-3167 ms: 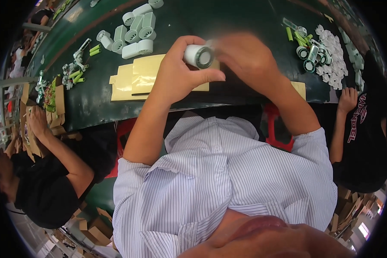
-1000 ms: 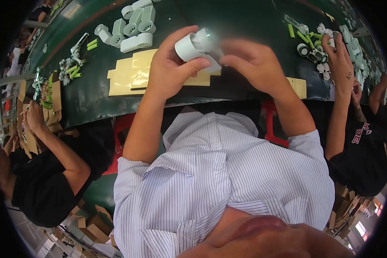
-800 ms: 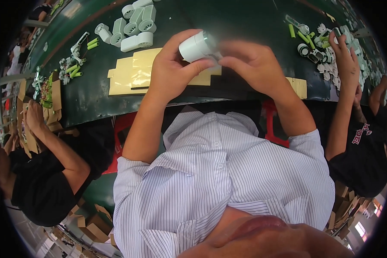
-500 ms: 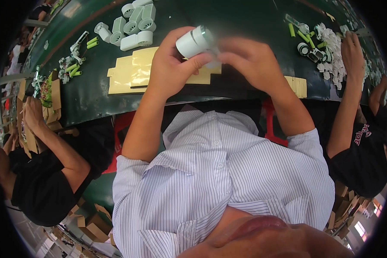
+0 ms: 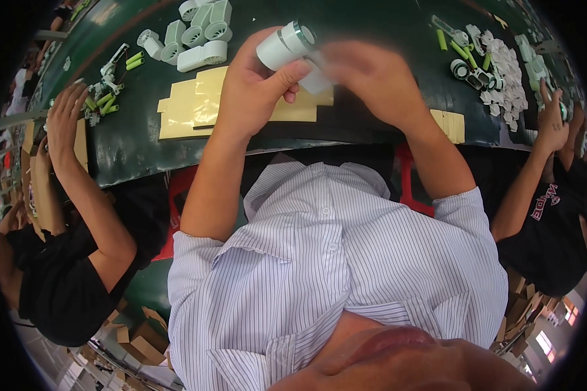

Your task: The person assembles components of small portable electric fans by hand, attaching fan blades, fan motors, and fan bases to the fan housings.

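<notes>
My left hand is wrapped round a pale, whitish handheld fan. The thumb presses against its round barrel, and a shiny dark ring edges the upper end. A paler, flatter part, perhaps the handle, shows below the barrel on its right side. Close to that part is my right hand, with the fingers smeared by motion, so whether they touch or grip it is unclear. Beneath my hands lie flat yellow sheets on the dark green table.
Several pale fans with round grilles lie at the far left. Green battery cells sit among small parts further left. At right are a heap of white pieces and more green cells. Co-workers' arms reach in on both sides.
My hands and the fan have shifted slightly left and away from me. The left co-worker's hand has risen toward the table; the right one's has moved off the white heap.
</notes>
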Available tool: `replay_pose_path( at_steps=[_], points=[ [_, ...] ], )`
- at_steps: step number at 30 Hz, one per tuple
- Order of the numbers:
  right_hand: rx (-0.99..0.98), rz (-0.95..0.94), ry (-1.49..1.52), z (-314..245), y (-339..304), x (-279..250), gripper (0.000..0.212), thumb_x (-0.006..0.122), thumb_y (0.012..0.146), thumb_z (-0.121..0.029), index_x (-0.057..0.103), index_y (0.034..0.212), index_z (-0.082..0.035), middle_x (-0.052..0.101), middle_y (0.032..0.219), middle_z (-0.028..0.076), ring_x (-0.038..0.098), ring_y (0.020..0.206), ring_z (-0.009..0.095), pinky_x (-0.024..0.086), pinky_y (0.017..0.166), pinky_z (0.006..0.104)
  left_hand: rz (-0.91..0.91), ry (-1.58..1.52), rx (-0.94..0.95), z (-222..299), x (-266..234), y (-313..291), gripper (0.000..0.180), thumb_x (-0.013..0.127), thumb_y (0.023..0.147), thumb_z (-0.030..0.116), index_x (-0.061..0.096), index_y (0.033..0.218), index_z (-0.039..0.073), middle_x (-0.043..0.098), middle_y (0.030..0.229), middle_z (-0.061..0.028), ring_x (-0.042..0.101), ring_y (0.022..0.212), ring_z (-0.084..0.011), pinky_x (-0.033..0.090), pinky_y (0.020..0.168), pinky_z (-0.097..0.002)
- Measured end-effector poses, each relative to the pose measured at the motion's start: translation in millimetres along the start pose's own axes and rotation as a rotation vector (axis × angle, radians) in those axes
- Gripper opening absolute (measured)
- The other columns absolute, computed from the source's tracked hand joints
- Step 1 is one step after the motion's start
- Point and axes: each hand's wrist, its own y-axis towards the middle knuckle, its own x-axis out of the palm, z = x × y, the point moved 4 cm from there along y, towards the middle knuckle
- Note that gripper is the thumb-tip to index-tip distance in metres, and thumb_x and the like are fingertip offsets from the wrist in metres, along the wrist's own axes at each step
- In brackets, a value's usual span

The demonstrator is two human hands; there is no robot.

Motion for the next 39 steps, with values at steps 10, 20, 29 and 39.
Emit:
replay_pose_path(
  at_steps=[10, 20, 29, 39],
  points=[
    [-0.166, -0.003, -0.328, -3, -4, 4, 0.03, 0.07, 0.084, -0.017, 0.067, 0.111, -0.003, 0.071, 0.094, 0.012, 0.068, 0.08, 0.022, 0.052, 0.071, 0.0278, -0.072, 0.124, 0.11, -5, -5, -4, 0.048, 0.073, 0.082, 0.004, 0.049, 0.124, 0.002, 0.061, 0.101, -0.0047, 0.059, 0.084, -0.0103, 0.05, 0.065, -0.0235],
    [-0.385, 0.105, -0.203, 4, 0, 3, 0.033, 0.07, 0.082, -0.005, 0.066, 0.114, -0.005, 0.068, 0.11, 0.009, 0.066, 0.094, 0.018, 0.054, 0.08, 0.0295, 0.059, 0.085, 0.059, -1, 4, -7, 0.042, 0.07, 0.079, 0.002, 0.05, 0.116, 0.003, 0.058, 0.118, -0.0116, 0.058, 0.097, -0.0121, 0.05, 0.078, -0.0242],
    [-0.019, -0.185, 0.315, 5, -4, -10, 0.052, 0.072, 0.081, -0.003, 0.052, 0.129, 0.001, 0.063, 0.113, 0.01, 0.062, 0.104, 0.017, 0.05, 0.093, 0.0306, -0.165, 0.235, 0.151, 6, -3, -12, 0.059, 0.081, 0.072, 0.004, 0.053, 0.124, 0.004, 0.058, 0.119, -0.0094, 0.057, 0.106, -0.0161, 0.049, 0.088, -0.0296],
    [-0.15, -0.243, -0.02, 5, 0, -16, 0.05, 0.074, 0.081, -0.011, 0.056, 0.127, -0.004, 0.066, 0.11, 0.011, 0.064, 0.099, 0.018, 0.052, 0.089, 0.0311, -0.19, 0.469, 0.102, 13, -5, -10, 0.062, 0.085, 0.067, 0.006, 0.055, 0.121, -0.001, 0.063, 0.115, -0.01, 0.06, 0.105, -0.0173, 0.049, 0.091, -0.0306]
  ],
)
